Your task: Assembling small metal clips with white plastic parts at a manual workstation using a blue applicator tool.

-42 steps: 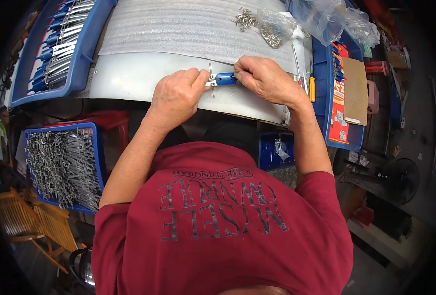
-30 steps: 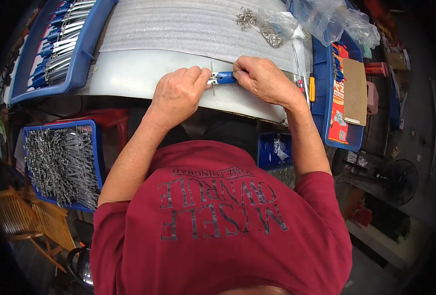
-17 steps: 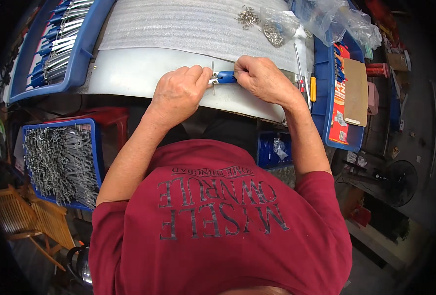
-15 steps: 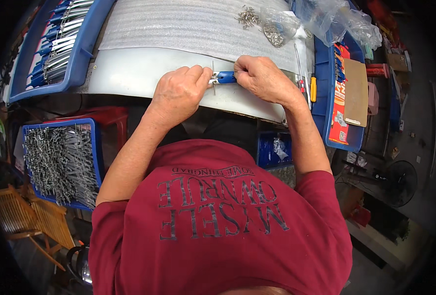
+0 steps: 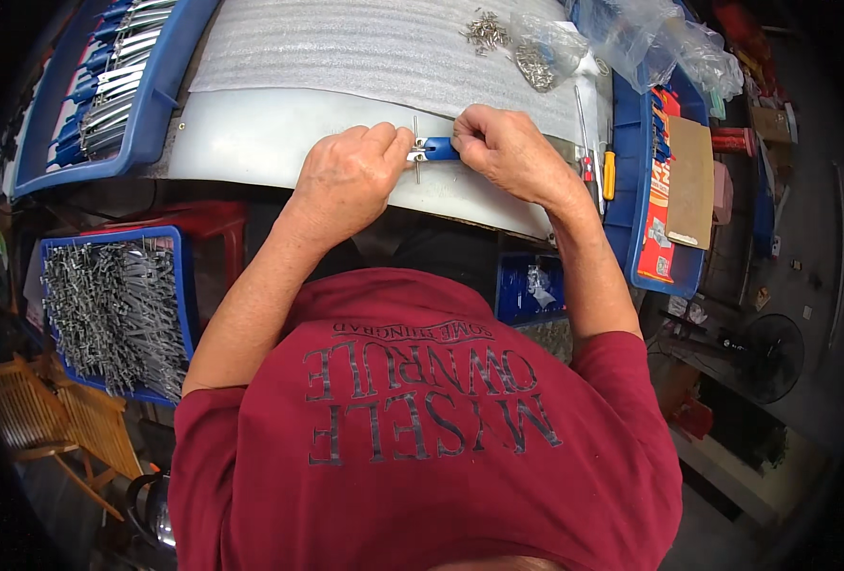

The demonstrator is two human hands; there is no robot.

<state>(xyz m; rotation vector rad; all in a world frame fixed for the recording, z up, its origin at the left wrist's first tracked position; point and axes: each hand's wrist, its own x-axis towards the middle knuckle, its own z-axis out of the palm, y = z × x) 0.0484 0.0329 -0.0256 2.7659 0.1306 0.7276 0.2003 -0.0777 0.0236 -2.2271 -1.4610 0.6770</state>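
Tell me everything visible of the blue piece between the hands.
The blue piece is short, smooth and plastic-looking, set crosswise over the white board; whether it touches is unclear. Pale, metallic-looking tabs show at its left end, with a thin rod crossing them. The right hand pinches its right end, hiding that tip; the left hand grips the tabs.

From here I can make out 3 rows of dark capital letters, 2 large and 1 small, across the maroon shirt (image 5: 427, 419), plus pale lettering and 1 square printed code on the red card (image 5: 650, 255) inside the right-hand blue tray (image 5: 628, 190).
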